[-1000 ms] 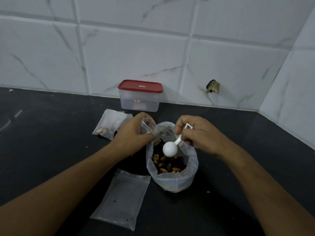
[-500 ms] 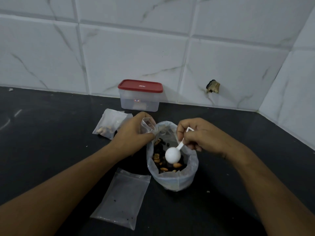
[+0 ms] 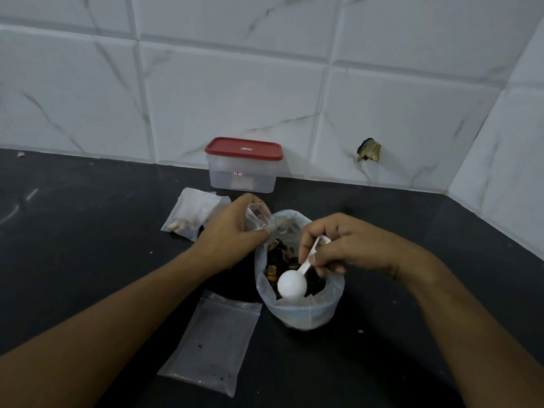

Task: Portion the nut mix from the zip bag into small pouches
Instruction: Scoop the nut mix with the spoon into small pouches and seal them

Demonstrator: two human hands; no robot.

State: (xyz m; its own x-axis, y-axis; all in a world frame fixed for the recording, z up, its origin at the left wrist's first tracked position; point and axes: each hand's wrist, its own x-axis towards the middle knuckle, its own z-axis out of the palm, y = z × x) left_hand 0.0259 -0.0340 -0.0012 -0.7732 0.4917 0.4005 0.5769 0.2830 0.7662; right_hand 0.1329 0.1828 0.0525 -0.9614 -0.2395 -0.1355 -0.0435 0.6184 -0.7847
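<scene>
Zip bag (image 3: 300,315) stands open on the dark counter (image 3: 88,245) with the nut mix (image 3: 279,254) inside. Right hand (image 3: 350,245) pinches the handle of a white scoop (image 3: 292,284), whose bowl is down in the bag's mouth. Left hand (image 3: 232,235) is curled around a small clear pouch (image 3: 259,219) at the bag's far-left rim. An empty pouch (image 3: 212,346) lies flat just left of the bag. A filled pouch (image 3: 191,214) and a red-lidded tub (image 3: 243,169) sit behind the bag.

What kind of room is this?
Most likely a kitchen: a dark stone countertop, white marble-look wall tiles behind it, and a red-lidded food container behind a zip bag of nut mix.
</scene>
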